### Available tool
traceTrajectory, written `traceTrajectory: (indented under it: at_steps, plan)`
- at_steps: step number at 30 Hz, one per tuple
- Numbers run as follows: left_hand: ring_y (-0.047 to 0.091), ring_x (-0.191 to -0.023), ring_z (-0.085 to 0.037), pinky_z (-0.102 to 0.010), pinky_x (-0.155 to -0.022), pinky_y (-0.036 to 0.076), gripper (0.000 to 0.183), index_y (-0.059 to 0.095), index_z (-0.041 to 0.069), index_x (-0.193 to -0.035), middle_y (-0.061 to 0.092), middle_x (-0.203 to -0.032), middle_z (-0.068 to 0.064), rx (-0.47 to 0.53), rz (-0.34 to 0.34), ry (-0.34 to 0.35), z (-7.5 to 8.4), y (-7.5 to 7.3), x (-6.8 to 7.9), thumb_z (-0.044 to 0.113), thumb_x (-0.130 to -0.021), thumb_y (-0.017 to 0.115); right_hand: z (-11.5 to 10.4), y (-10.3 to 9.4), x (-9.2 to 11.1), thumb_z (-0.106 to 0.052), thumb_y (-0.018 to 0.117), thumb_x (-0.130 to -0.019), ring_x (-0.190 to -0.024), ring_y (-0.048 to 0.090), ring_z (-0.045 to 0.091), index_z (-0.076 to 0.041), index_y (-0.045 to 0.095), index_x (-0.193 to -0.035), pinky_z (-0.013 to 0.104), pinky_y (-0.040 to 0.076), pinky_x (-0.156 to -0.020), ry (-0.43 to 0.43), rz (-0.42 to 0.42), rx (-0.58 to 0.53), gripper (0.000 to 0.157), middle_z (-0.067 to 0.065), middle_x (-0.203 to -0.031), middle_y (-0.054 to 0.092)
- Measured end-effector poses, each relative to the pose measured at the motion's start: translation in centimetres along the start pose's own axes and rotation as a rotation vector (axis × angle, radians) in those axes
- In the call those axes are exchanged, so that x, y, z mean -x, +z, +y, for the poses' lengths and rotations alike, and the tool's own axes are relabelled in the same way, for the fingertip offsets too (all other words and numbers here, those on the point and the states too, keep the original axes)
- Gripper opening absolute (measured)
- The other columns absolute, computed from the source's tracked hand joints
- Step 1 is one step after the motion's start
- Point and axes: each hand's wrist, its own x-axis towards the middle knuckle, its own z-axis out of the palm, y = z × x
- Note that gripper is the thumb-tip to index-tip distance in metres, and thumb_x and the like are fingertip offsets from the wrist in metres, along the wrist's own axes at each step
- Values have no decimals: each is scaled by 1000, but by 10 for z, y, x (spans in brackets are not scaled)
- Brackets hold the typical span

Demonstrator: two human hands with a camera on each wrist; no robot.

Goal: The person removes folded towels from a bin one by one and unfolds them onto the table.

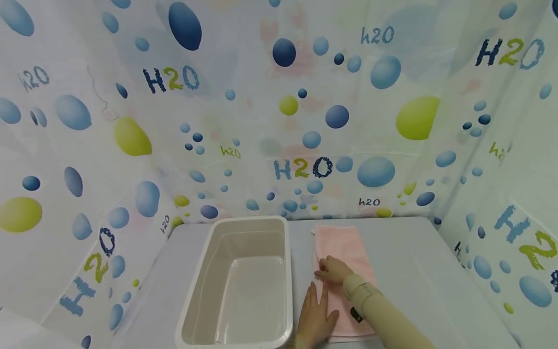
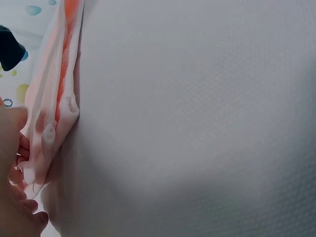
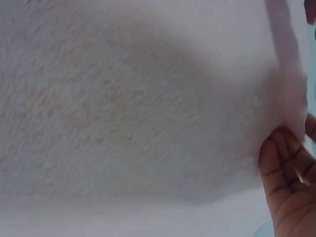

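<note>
Two bare hands, the left hand [image 1: 315, 315] and the right hand [image 1: 335, 270], together with a pale sleeve [image 1: 383, 310], cover parts of the pink towel [image 1: 340, 242]. A dark object [image 1: 356, 315] shows beside the sleeve; whether it rests on the towel or is worn on the arm cannot be told. The left wrist runs out of the head view at the bottom, and in the right wrist view the nearest cloth is blurred.

The towel lies folded on the table [image 1: 405, 261], to the right of the pale basin [image 1: 250, 221] and apart from it. Its left long edge is at the right fingers, which are curled and pinch the cloth there; the exact contact of the thumb is hard to make out. Nearer the person, the left hand rests along that same edge, its fingers straight and slightly parted, thumb spread out over the towel, gripping nothing. The right forearm slants across the towel from the lower right, palm turned down.
</note>
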Motion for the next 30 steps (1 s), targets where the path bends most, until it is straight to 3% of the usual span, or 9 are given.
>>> traceTrajectory:
  at_steps: [4,9,11,15,17,19,24,27,30]
  plan:
    - [45,-125,-40,-48,-99,43,58,42,2,-138,38,-139,-32,4,37,-16,1,1,1,33,-90,55,2,7,-2,-22,76,-74,-67,47,15,-9,53,-80,32,43,-61,64,18,9,27,2,-76,51]
    - [49,-120,-39,-47,-95,46,55,46,2,-135,42,-135,-31,-4,112,-30,1,2,1,32,-89,57,6,7,-6,-5,73,-69,-69,54,21,-7,52,-90,36,45,-61,93,53,16,29,9,-79,59]
    - [49,-120,-40,-48,-95,45,54,48,2,-134,42,-135,-32,6,122,-44,0,2,0,32,-89,56,8,6,-8,-2,69,-70,-69,56,22,-8,54,-96,37,46,-60,81,57,25,30,12,-82,63]
    - [50,-119,-40,-49,-95,45,51,50,1,-132,42,-136,-32,22,123,-60,-1,2,-1,29,-90,56,7,1,-6,-7,62,-85,-82,64,29,-10,64,-106,43,52,-72,63,48,-21,21,14,-95,68]
    - [51,-119,-39,-47,-95,45,46,52,2,-130,44,-134,-30,-12,135,-37,-2,3,-2,26,-91,55,7,0,-6,-8,58,-89,-88,64,30,-9,68,-101,45,51,-79,59,46,-20,15,13,-95,67]
    - [52,-117,-37,-46,-95,46,39,56,2,-125,47,-132,-29,-65,153,3,-4,3,-2,20,-90,55,8,1,-7,-10,56,-89,-82,62,26,-7,69,-91,40,51,-76,73,49,-28,13,9,-88,66]
    - [54,-118,-34,-48,-93,47,37,61,10,-121,53,-132,-19,-174,113,63,-7,1,-7,9,-83,58,13,5,-11,-14,62,-81,-69,55,16,-7,64,-79,33,47,-64,129,77,-75,7,4,-76,63]
    - [53,-120,-33,-50,-93,47,38,62,14,-121,54,-134,-12,-184,79,71,-8,1,-11,10,-83,59,16,2,-10,-8,66,-76,-83,62,24,-5,66,-86,39,51,-75,117,58,-114,11,9,-88,67]
    - [54,-121,-32,-50,-94,46,34,62,16,-121,57,-132,-7,-185,56,75,-9,1,-13,16,-88,55,24,-5,-6,-2,66,-73,-104,59,33,-5,67,-99,44,50,-83,118,3,-200,26,14,-107,66]
